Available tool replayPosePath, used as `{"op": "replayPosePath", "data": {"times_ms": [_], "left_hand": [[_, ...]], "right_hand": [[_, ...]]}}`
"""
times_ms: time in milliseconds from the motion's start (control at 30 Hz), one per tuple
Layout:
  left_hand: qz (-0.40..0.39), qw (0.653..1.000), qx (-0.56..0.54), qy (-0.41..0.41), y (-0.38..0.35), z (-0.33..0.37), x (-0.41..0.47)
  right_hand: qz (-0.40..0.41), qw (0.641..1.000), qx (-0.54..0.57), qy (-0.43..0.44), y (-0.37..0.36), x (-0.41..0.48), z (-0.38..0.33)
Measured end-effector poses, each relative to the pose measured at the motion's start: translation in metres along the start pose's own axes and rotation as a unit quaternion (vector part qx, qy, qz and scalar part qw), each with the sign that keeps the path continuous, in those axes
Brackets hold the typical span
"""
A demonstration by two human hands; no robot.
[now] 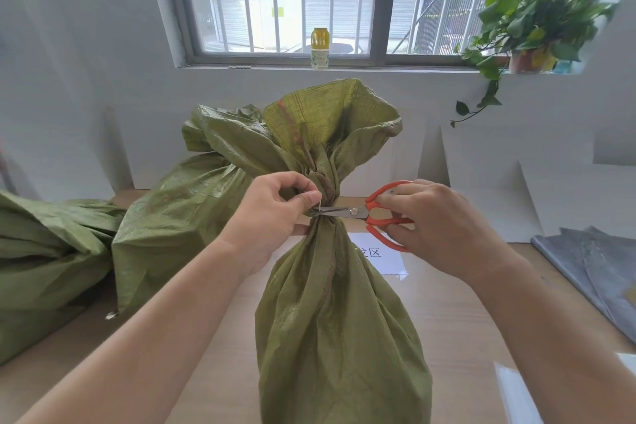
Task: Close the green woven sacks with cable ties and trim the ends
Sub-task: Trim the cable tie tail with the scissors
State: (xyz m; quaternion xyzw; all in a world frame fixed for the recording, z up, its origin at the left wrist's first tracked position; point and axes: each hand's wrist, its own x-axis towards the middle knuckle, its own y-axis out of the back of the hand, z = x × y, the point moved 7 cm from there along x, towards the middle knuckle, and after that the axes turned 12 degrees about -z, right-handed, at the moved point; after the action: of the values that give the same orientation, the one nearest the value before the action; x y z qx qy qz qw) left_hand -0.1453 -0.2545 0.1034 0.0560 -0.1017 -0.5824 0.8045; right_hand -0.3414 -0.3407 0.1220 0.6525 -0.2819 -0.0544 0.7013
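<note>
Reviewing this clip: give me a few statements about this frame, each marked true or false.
1. The right hand holds orange-handled scissors. True.
2. The scissors' blades sit at the gathered neck of the front sack. True.
3. The left hand hangs idle, touching nothing. False: it pinches a thin pale cable tie end at the sack's neck.
4. The potted plant is at the far left of the view. False: it stands at the right end of the windowsill.
</note>
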Motion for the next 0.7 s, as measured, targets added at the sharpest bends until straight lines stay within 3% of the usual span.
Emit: {"op": "replayPosePath", "data": {"times_ms": [300, 500, 700], "left_hand": [[0.016, 1.0, -0.025, 0.003, 0.007, 0.004, -0.004], [0.043, 0.994, 0.096, -0.016, 0.021, 0.019, -0.007], [0.052, 0.998, 0.037, -0.025, 0.032, 0.005, -0.013]], "right_hand": [[0.01, 1.0, 0.004, 0.011, 0.002, -0.005, 0.001], [0.031, 0.998, 0.055, 0.013, -0.001, -0.006, 0.002], [0.059, 0.968, 0.237, -0.058, -0.012, -0.016, 0.032]]}}
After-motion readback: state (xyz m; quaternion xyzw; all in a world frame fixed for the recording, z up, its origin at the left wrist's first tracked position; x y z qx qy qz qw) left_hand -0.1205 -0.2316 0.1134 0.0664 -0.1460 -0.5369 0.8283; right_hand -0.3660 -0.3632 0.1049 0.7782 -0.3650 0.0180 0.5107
